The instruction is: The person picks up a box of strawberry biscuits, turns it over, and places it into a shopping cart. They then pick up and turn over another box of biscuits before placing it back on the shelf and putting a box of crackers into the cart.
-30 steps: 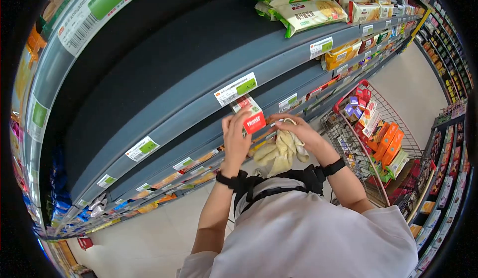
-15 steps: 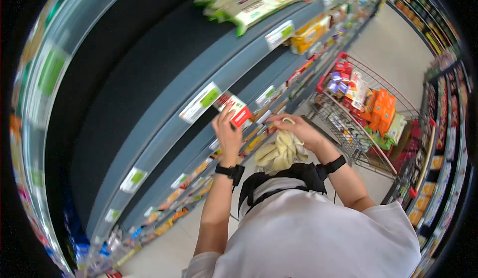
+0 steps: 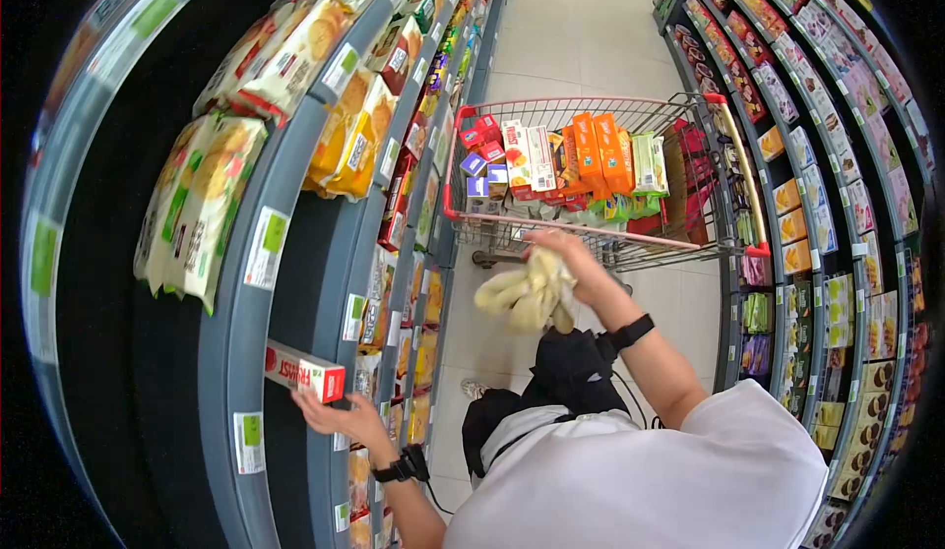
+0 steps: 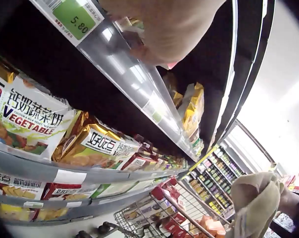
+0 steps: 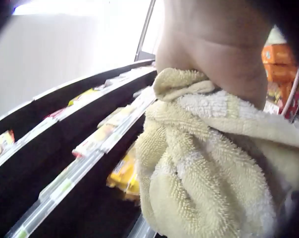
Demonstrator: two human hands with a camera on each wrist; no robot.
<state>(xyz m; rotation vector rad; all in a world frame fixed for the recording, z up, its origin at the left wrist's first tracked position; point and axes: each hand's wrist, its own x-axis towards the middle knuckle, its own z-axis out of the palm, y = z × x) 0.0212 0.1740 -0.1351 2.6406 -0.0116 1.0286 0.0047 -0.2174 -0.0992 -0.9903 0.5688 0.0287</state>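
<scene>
Nubbly cloth (image 3: 532,293) — farther from carton (image 3: 303,370)

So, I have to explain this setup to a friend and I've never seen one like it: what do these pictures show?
There's no robot, just a person's two bare hands in a shop aisle. The widest view is from a head camera looking down; each of the other two is from a camera worn on one wrist. The left hand touches a white-and-red cardboard box; whether it grips it is unclear. The right hand holds a pale yellow terry cloth. Green-and-white plastic packets lie on the grey shelving. A red-trimmed wire cart carries orange packages and other goods.
</scene>
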